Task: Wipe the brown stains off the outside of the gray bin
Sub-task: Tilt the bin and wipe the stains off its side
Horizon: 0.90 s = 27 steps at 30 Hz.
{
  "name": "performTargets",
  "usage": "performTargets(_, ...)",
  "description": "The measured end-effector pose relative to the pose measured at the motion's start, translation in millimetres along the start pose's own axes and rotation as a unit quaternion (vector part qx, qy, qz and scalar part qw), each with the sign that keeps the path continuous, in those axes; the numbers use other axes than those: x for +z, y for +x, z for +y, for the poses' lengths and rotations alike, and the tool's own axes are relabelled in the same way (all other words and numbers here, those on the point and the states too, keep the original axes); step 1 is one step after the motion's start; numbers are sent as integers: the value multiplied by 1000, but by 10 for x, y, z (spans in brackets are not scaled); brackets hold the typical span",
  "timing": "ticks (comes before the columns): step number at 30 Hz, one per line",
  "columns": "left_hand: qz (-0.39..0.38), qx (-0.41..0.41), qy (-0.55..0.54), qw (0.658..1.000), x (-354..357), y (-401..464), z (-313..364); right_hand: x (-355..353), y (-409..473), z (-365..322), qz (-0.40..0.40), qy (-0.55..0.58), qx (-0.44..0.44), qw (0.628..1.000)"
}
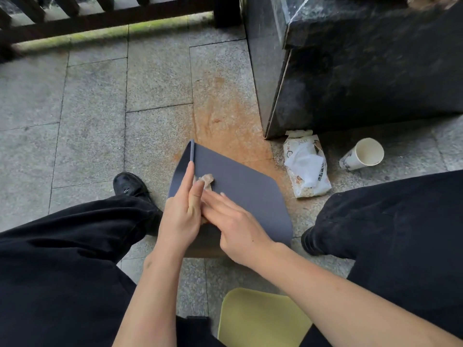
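Gray bin [240, 189] — brown-stained wipe [206, 180]; orange-stained speckled paving [225, 116].

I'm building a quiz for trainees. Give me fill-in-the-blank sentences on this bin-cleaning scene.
1. The left hand rests on the gray bin; the person's ___ presses a crumpled wipe onto it.
2. The paper cup lies on its ___.
3. The wipes pack lies between the gray bin and the ___.
Missing: right hand; side; cup.

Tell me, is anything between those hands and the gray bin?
Only the crumpled wipe, pressed by the right hand against the side of the gray bin. The left hand rests directly on the bin's corner edge.
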<state>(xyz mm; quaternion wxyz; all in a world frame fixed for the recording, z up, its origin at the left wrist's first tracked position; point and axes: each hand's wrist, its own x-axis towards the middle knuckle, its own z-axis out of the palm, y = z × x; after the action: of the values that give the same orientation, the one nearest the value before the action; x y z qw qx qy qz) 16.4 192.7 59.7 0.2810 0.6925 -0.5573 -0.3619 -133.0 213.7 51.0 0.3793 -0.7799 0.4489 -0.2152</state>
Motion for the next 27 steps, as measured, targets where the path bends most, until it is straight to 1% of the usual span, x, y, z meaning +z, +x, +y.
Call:
performTargets(3, -20, 22, 16, 999, 19, -30, 13, -65, 230, 172, -14, 10, 93, 996)
performTargets(6, -17, 23, 12, 1000, 17, -32, -5, -160, 437, 465, -75, -7, 210, 975)
performTargets(8, -8, 8, -1, 1000, 6, -32, -13, -208, 518, 638, -96, -4, 248, 964)
performTargets(10, -2, 0, -3, 1000, -1, -31, 7, -241, 563, 724, -93, 1, 263, 960)
performTargets(13, -5, -9, 2, 1000, -4, -43, 62, -245, 574, 674, -88, 13, 274, 958)
performTargets(15, -7, -13, 5, 1000, 7, -46, 103, -228, 518, 507, -67, 25, 264, 962)
performTargets(18, 2, -13, -2, 1000, 19, -33, 158, -133, 329, 111, 0, 54, 188, 981)
performTargets(20, 9, -19, 8, 1000, 19, -34, 179, -7, 181, -173, 35, 86, 141, 986)
performTargets(23, 6, -25, 34, 999, 42, -55, 200, 151, -16, -353, 81, 126, 146, 978)
performTargets(25, 12, -39, 43, 998, 66, -65, 168, 173, -98, -290, 85, 86, 146, 982)
performTargets(27, 13, -75, 51, 996, 71, -58, 77, 178, -162, -142, 63, 32, 152, 986)
